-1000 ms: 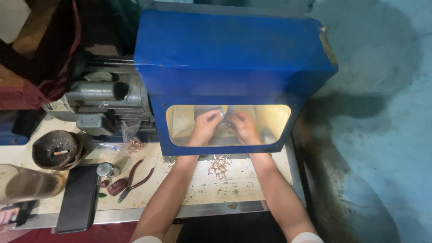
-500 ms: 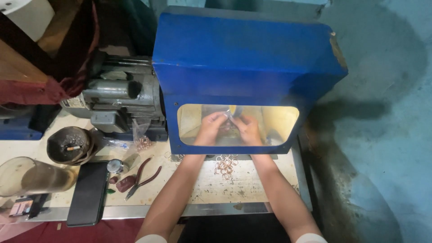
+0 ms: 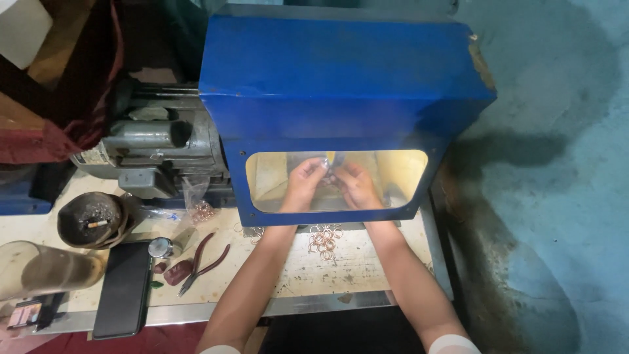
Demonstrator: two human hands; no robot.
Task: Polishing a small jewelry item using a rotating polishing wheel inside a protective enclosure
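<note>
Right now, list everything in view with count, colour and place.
hood: one, blue, over the bench, lit window in front
motor: one, grey, left of the hood
rings: small pile, copper, below the window
pliers: one, dark red handles, bench left
phone: one, black, front left
ashtray: one, dark, holding a cigarette, far left
bench: one, pale, stained
hands: left, right, inside the window, on a small item

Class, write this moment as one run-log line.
left hand: inside blue metal hood window, fingers pinched on something small | right hand: same, fingertips meeting | copper-coloured rings: heaped on bench
</note>
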